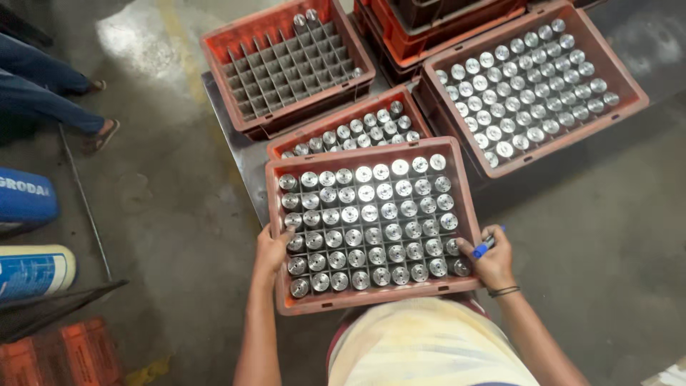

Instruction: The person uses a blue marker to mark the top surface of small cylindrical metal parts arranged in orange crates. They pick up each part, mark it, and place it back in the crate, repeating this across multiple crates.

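Observation:
A red plastic crate [275,236] full of shiny round metal parts [369,213] in a grid divider sits right in front of me, partly over another full crate [348,114]. My left hand [271,250] grips its left rim. My right hand [489,261] holds its right near corner and also pinches a blue marker [487,245]. A dark band circles my right wrist.
A nearly empty red crate [286,64] with a grey divider stands at the back left. Another full crate [532,82] lies at the back right, with stacked red crates [436,21] behind. Someone's legs in jeans [50,93] are at far left, beside blue and cream containers [25,236].

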